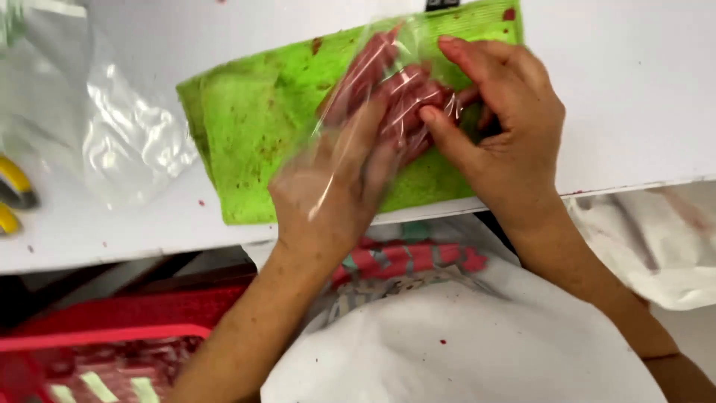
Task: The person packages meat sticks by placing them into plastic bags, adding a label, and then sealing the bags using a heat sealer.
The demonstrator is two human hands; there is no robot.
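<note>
Clear bag (388,82) of red meat on green cloth (253,119), near table edge (112,257). Left hand (335,179) inside bag, fingers spread; right hand (507,127) pinching the film. Empty bags (127,142) left, well apart.

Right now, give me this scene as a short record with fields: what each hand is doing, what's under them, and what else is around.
left hand: inside a clear plastic bag, on red meat pieces
right hand: pinches the bag's outside, thumb on the meat
under hands: stained green cloth on white table
nearby: crumpled clear plastic to the left; red crate below the table edge
</note>
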